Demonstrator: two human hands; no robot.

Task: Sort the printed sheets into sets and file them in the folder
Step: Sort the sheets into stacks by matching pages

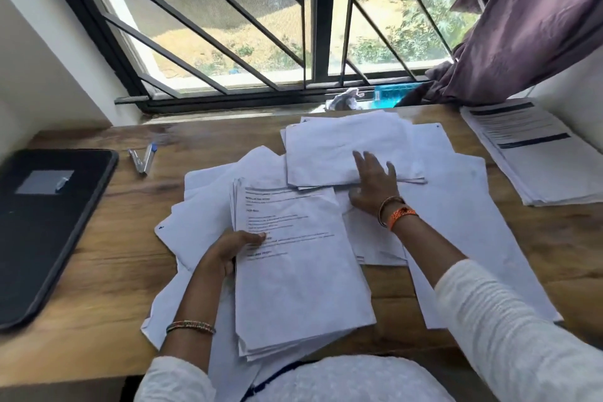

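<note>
One closed folder (49,225), sheets (342,147) loose beside it

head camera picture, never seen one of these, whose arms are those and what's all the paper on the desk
There is no machine here. The picture comes from a camera worn on a person's head, looking forward and down, so the arms reaching in from the bottom are that person's own.

The left hand grips the edge of a stack of printed sheets, thumb on top. The right hand lies with straight fingers on a blank-side-up pile further back, holding nothing.

More loose sheets are spread under and around both on the wooden desk. A separate neat stack, with dark bars printed on it, lies at the far right. On the left lies a closed black folder, and beside it a silver stapler. Behind the desk are a barred window and a purple curtain.
</note>
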